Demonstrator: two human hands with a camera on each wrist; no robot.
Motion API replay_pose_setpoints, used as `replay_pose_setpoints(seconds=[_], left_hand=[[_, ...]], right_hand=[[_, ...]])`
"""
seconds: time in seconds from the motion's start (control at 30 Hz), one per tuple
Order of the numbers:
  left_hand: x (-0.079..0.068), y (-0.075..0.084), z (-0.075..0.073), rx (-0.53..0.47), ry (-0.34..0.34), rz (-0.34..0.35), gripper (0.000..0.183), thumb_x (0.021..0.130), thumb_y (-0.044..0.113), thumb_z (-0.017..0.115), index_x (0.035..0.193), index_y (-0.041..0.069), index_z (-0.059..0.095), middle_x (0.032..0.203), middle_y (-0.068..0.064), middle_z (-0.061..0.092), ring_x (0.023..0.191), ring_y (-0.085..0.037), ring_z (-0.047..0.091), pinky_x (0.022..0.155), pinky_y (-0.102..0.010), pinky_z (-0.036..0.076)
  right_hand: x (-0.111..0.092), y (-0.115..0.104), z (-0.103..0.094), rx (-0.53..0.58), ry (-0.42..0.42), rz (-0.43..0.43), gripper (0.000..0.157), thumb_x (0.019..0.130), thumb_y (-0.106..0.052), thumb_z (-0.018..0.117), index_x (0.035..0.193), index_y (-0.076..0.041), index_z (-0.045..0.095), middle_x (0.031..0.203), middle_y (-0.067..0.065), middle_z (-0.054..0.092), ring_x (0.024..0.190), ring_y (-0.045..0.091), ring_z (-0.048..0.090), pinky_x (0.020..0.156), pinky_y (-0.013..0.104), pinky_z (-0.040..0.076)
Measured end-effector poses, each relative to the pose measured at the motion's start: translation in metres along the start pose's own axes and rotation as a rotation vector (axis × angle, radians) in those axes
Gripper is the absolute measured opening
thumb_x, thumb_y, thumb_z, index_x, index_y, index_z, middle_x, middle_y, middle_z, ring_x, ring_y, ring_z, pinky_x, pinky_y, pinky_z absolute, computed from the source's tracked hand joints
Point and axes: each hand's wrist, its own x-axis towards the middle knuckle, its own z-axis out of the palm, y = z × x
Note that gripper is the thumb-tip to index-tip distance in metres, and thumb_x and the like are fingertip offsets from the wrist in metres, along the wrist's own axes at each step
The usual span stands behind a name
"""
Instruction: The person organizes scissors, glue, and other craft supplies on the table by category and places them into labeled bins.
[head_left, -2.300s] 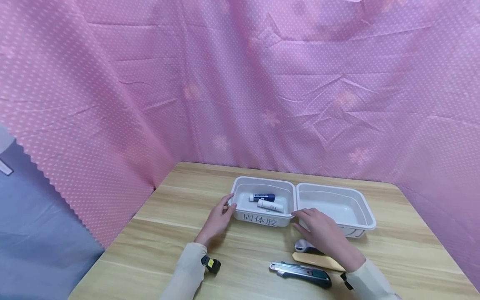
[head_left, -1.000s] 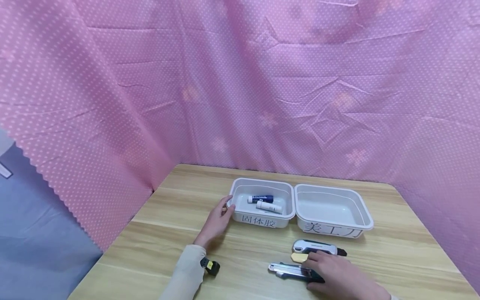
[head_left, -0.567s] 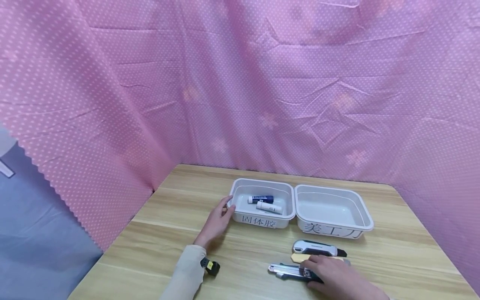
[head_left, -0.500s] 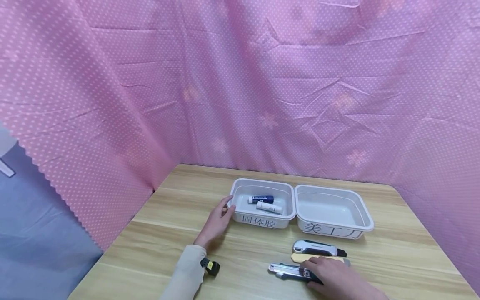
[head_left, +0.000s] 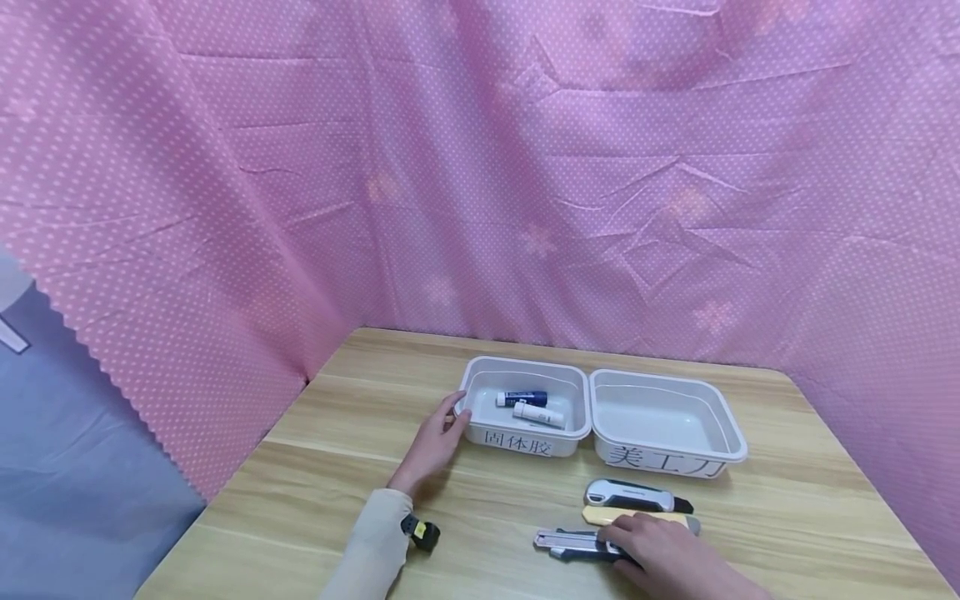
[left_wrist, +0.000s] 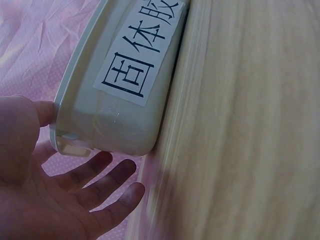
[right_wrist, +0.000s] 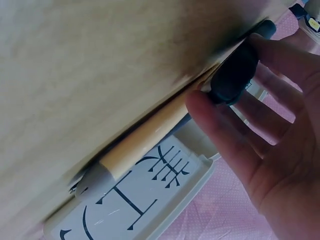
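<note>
My left hand (head_left: 433, 442) touches the left front corner of a white plastic box (head_left: 525, 444). Its thumb lies at the rim and the other fingers (left_wrist: 117, 177) spread loosely beside the wall. Inside that box lie a blue glue stick (head_left: 528, 398) and a white glue stick (head_left: 538, 414). At the lower right my right hand (head_left: 670, 557) pinches a dark utility knife with a silvery blade channel (head_left: 566, 540); part of it is hidden under the fingers. Just behind this knife lie a yellow utility knife (head_left: 600, 516) and a white-and-black utility knife (head_left: 630, 495).
A second white plastic box (head_left: 660, 460) stands against the first one's right side, with nothing seen inside. Both boxes have paper labels with Chinese characters. The wooden table (head_left: 360, 383) backs onto a pink dotted curtain (head_left: 480, 208).
My right hand has left the boxes and come down to the dark knife, now pinching it. That knife has turned and shifted slightly left. The left hand stays at its box corner.
</note>
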Motion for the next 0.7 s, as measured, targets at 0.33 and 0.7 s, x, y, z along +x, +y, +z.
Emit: replay_pose_setpoints(seconds=[0.33,0.7], left_hand=[[0.001,-0.001,0.001,0.006,0.004,0.001,0.053,0.109,0.034,0.048,0.158,0.019,0.038,0.151,-0.024,0.049,0.13,-0.04,0.057,0.108,-0.057,0.049],[0.001,-0.001,0.0,0.01,0.006,0.0,0.052,0.109,0.036,0.048,0.158,0.019,0.039,0.152,-0.024,0.048,0.13,-0.04,0.057,0.109,-0.057,0.048]], right_hand=[[-0.005,0.0,-0.01,-0.078,0.145,-0.015,0.024,0.089,-0.022,0.078,0.111,-0.025,0.071,0.104,-0.008,0.07,0.09,0.013,0.066,0.069,0.034,0.056],[-0.002,0.009,-0.012,-0.162,0.424,-0.107,0.032,0.079,-0.017,0.084,0.108,-0.021,0.071,0.101,-0.008,0.07,0.086,0.01,0.067,0.066,0.032,0.057]])
